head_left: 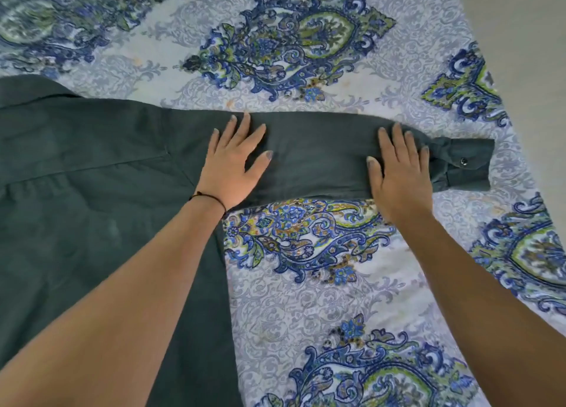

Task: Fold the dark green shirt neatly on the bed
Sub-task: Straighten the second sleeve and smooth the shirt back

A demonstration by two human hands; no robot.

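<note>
Bed [306, 308] fills almost the whole view, covered by a pale sheet with big blue and green swirly shapes. A strip of plain floor [520, 14] shows at the top right corner.

The dark green shirt [92, 167] lies flat on the bed, on the left side. Its collar [27, 91] is at the far left. One sleeve [318, 158] stretches straight out to the right across the sheet. The cuff [465, 164] at the end of the sleeve has a small dark button [464, 161].

The left hand [232, 164] is open and flat, fingers spread, pressing down on the sleeve near the shoulder. A thin dark band [208, 196] goes around that wrist. The right hand [401, 170] is open and flat too, pressing on the sleeve just beside the cuff. Neither hand grips anything.
</note>
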